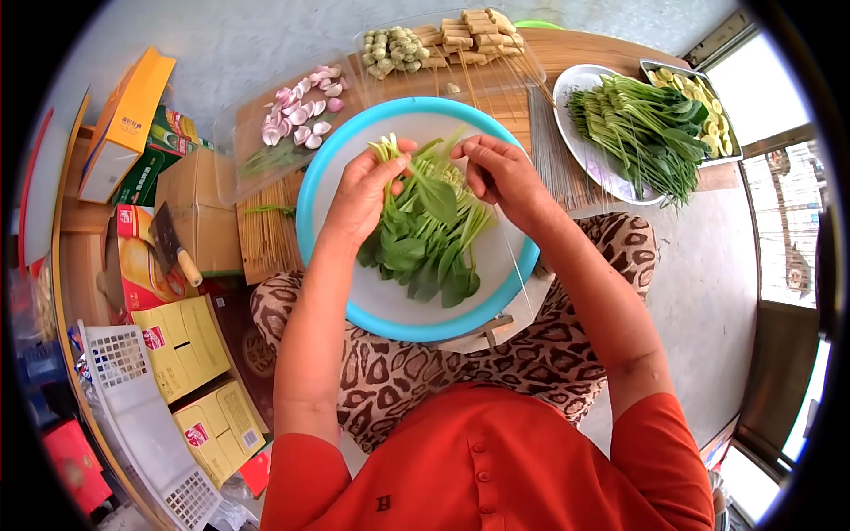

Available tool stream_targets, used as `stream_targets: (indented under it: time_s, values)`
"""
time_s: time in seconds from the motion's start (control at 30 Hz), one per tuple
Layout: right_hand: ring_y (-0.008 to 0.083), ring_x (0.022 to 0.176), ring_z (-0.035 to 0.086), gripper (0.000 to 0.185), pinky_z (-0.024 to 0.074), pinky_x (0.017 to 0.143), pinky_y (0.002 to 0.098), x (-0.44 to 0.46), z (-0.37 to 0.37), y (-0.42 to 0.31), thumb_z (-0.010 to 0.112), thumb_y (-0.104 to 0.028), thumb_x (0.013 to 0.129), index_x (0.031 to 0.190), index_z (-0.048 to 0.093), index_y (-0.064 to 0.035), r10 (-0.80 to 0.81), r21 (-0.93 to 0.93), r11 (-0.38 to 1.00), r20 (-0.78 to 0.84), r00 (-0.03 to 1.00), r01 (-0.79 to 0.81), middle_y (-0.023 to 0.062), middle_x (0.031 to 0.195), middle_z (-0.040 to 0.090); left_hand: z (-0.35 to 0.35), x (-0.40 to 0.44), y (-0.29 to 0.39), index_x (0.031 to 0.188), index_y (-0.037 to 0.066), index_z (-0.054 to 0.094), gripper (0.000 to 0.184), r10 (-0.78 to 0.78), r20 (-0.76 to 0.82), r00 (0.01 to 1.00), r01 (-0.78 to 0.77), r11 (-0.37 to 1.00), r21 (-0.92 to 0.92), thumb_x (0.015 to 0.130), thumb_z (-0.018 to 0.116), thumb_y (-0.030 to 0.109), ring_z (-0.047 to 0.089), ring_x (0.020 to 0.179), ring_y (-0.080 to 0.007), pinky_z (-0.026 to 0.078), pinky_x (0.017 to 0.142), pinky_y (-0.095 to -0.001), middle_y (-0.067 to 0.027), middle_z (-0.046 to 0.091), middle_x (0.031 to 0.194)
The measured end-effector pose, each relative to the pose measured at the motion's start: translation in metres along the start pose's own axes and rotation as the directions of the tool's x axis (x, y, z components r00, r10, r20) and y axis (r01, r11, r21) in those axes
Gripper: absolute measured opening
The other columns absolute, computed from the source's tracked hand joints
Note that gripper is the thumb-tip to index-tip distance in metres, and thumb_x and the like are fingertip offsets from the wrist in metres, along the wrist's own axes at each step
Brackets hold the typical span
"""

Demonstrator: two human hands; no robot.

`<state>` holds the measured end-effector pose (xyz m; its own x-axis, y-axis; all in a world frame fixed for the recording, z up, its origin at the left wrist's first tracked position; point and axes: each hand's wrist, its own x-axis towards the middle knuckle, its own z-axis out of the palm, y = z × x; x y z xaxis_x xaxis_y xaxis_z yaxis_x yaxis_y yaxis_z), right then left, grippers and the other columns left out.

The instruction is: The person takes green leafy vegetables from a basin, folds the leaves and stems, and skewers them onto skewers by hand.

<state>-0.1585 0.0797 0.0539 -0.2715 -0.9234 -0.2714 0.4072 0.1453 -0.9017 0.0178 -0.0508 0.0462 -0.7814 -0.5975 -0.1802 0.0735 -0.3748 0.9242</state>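
1. My left grip [366, 183] is clamped on pale-stemmed green leafy vegetables [388, 149] over the blue-rimmed white basin [425, 333].
2. My right grip [503, 174] has its fingertips together just beside them; on what, I cannot tell.
3. The basin overlaps the near edge of the brown wooden surface [580, 50].
4. Beyond its left edge stands a brown cardboard box [197, 205].

At eleven o'clock, the left hand [363, 184] hides part of the leafy greens [405, 252]; at one, whatever the right hand [479, 159] pinches is too small to tell. The lower edge cuts off the red shirt [482, 442] at six.
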Motion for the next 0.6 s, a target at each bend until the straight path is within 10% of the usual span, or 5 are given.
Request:
stream_targets:
  time_s: [0.6]
  values:
    - [0.0071, 0.045, 0.041, 0.023, 0.0307, 0.043, 0.0219, -0.009, 0.006, -0.007, 0.046, -0.022, 0.098, 0.094, 0.061, -0.0055, 0.055, -0.076, 0.996, 0.054, 0.997, -0.05, -0.0006, 0.054, 0.048, -0.01, 0.01, -0.016, 0.115, -0.001, 0.058, 0.029, 0.028, -0.095, 0.995, -0.021, 0.997, 0.079, 0.089, 0.06, 0.011, 0.05, 0.068, -0.0083, 0.041, 0.061, -0.0239, 0.0006, 0.055, 0.08]
